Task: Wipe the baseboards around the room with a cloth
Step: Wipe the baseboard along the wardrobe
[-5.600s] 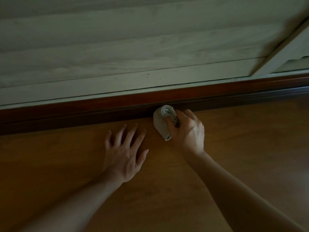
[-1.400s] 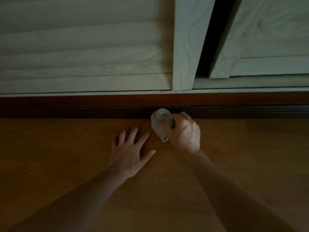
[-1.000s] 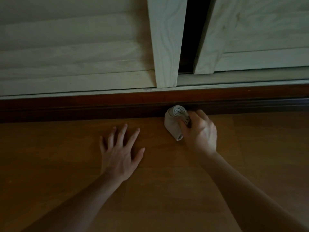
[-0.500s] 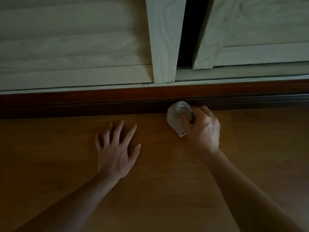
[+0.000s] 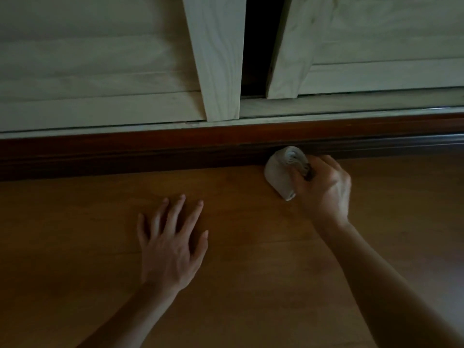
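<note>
Head view, dim light.

Right hand [image 5: 324,187]: fingers curled round a rolled, pale grey cloth [image 5: 280,178], thumb side towards the roll's upper end. Grasp is firm; the spiral end of the roll shows just above the knuckles.

Cloth position: upper end of the roll touching the lower, darker strip of the long reddish-brown wooden baseboard [image 5: 150,151]; lower end resting on or just above the brown wooden floor [image 5: 251,285], cannot tell which. Contact point lies right of centre, below the right door's near stile.

Left hand [image 5: 170,247]: released, palm down, flat on the floor, fingers straight and spread, tips pointing at the baseboard but apart from it. Holds nothing. Well apart from the cloth, to its left.

Both forearms bare, entering from the bottom edge.

Above the baseboard: a pale rail, then two pale wood slatted doors, the left door [image 5: 100,71] and the right door [image 5: 376,46]. A narrow dark gap [image 5: 256,46] runs between their upright stiles; nothing inside it can be made out.
</note>
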`<state>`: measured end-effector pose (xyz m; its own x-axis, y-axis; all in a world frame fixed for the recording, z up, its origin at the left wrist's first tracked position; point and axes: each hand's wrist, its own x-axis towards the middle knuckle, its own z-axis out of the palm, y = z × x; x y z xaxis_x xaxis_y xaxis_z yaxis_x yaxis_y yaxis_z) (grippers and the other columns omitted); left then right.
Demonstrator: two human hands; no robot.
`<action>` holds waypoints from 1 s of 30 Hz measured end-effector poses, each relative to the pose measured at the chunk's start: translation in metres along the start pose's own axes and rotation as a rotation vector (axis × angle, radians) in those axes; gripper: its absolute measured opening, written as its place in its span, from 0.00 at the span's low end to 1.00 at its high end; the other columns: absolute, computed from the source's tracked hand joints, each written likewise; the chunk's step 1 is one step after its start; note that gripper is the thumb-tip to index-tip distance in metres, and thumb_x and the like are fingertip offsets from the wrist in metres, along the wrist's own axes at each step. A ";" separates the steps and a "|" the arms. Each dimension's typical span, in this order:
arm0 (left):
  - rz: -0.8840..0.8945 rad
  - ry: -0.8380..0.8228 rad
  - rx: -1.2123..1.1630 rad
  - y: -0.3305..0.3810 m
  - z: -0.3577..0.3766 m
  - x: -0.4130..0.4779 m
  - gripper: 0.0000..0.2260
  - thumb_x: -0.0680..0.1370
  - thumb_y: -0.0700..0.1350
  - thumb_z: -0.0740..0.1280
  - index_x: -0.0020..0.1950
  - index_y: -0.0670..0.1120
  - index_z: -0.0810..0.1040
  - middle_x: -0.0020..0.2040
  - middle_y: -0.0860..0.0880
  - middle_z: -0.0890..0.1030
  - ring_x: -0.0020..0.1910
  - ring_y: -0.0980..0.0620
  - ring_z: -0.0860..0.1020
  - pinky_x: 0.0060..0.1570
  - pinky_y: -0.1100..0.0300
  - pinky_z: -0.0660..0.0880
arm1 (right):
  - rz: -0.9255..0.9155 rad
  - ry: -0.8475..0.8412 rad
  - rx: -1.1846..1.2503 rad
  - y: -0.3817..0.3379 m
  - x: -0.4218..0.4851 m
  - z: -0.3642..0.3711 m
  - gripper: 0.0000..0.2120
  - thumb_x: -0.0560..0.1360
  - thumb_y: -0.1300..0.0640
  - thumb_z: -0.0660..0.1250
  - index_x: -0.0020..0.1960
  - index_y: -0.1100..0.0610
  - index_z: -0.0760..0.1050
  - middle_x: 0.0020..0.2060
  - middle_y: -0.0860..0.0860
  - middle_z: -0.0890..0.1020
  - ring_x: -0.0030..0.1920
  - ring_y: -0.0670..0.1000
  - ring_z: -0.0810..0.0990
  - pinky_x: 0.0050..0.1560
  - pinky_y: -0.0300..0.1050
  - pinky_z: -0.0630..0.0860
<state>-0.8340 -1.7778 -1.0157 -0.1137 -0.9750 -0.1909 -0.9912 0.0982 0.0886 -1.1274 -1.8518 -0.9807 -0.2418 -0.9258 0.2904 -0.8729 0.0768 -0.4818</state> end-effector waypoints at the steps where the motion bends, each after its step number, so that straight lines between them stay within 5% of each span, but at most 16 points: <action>1: -0.004 0.001 0.000 0.000 0.000 0.000 0.28 0.80 0.67 0.46 0.79 0.62 0.62 0.80 0.52 0.62 0.78 0.43 0.59 0.73 0.31 0.53 | 0.046 0.047 -0.001 0.006 -0.002 -0.004 0.08 0.75 0.53 0.72 0.43 0.59 0.81 0.38 0.53 0.80 0.35 0.52 0.77 0.33 0.39 0.63; 8: -0.007 0.010 0.003 0.000 0.000 0.000 0.27 0.80 0.66 0.48 0.78 0.61 0.63 0.79 0.51 0.62 0.78 0.42 0.59 0.73 0.31 0.52 | 0.051 -0.005 -0.018 0.002 -0.003 -0.002 0.10 0.76 0.52 0.71 0.48 0.58 0.82 0.41 0.52 0.80 0.37 0.49 0.75 0.34 0.39 0.67; 11: -0.007 0.011 -0.006 0.001 0.000 0.000 0.27 0.80 0.66 0.49 0.78 0.61 0.63 0.80 0.51 0.62 0.78 0.42 0.59 0.73 0.31 0.52 | 0.133 0.062 -0.059 0.022 -0.001 -0.017 0.11 0.77 0.52 0.70 0.42 0.59 0.80 0.38 0.51 0.78 0.35 0.46 0.71 0.33 0.31 0.59; 14: -0.007 0.022 -0.012 0.002 0.000 0.000 0.27 0.80 0.66 0.49 0.78 0.61 0.63 0.79 0.51 0.63 0.78 0.42 0.59 0.73 0.31 0.52 | 0.248 0.100 -0.064 0.035 -0.001 -0.027 0.12 0.75 0.54 0.70 0.36 0.60 0.76 0.36 0.55 0.78 0.34 0.48 0.70 0.32 0.33 0.57; 20: -0.006 0.024 -0.014 0.002 0.001 0.000 0.27 0.80 0.66 0.50 0.78 0.61 0.63 0.79 0.51 0.63 0.78 0.42 0.59 0.73 0.31 0.53 | 0.036 0.032 -0.019 -0.008 -0.005 -0.007 0.09 0.75 0.52 0.72 0.44 0.58 0.82 0.38 0.50 0.78 0.34 0.46 0.72 0.32 0.31 0.60; 26: -0.002 0.034 -0.017 0.001 0.001 0.000 0.27 0.80 0.67 0.48 0.78 0.62 0.62 0.79 0.51 0.63 0.78 0.42 0.59 0.73 0.30 0.54 | 0.132 0.067 0.019 -0.013 -0.009 0.001 0.10 0.75 0.51 0.71 0.44 0.59 0.82 0.39 0.53 0.81 0.38 0.52 0.78 0.37 0.39 0.64; 30: 0.012 0.052 -0.020 0.001 0.001 -0.001 0.27 0.80 0.67 0.48 0.78 0.61 0.63 0.79 0.50 0.64 0.78 0.41 0.59 0.72 0.29 0.53 | 0.041 -0.028 0.055 -0.043 -0.013 0.016 0.11 0.77 0.48 0.69 0.44 0.57 0.81 0.39 0.50 0.79 0.35 0.47 0.75 0.31 0.35 0.65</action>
<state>-0.8353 -1.7768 -1.0166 -0.1215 -0.9829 -0.1384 -0.9882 0.1066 0.1101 -1.0799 -1.8488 -0.9777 -0.2642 -0.9323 0.2470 -0.8379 0.0951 -0.5374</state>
